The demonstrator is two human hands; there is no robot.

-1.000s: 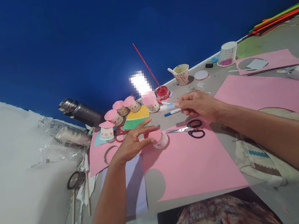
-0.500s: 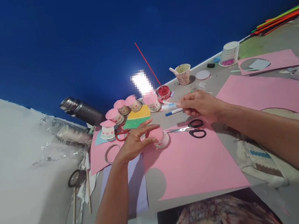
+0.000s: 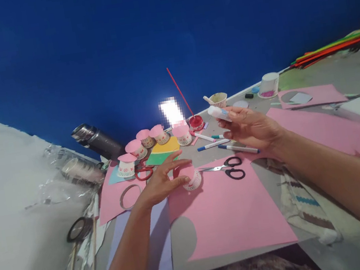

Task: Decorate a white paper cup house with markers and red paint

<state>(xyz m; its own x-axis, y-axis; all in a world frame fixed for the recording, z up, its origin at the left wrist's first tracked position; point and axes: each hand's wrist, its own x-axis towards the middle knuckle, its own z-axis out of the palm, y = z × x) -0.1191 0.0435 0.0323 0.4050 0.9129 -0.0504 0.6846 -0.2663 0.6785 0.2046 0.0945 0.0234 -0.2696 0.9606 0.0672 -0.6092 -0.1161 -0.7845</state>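
Observation:
My left hand point(image 3: 165, 182) curves its thumb and fingers round a small printed paper cup point(image 3: 193, 181) topped with a pink disc. The cup rests on a cut sheet of pink paper point(image 3: 236, 217). Raised above the table, my right hand point(image 3: 253, 126) grips a white glue tube point(image 3: 219, 113) with a bluish label, its white end pointing left. Black-handled scissors point(image 3: 227, 168) lie on the pink sheet, blades toward the cup. Several similar cups with pink discs point(image 3: 136, 149) stand in a row behind my left hand.
Several markers point(image 3: 213, 145) lie below my right hand. A red pot point(image 3: 196, 122) with a thin red stick stands by the blue wall. A dark flask point(image 3: 98, 140) leans at left, near a tape roll point(image 3: 79, 230). A cloth point(image 3: 307, 206) lies at right.
My right hand has lifted the white glue tube off the table, up from among the markers, which now show more fully. My left hand stays at the cup. The view has shifted slightly.

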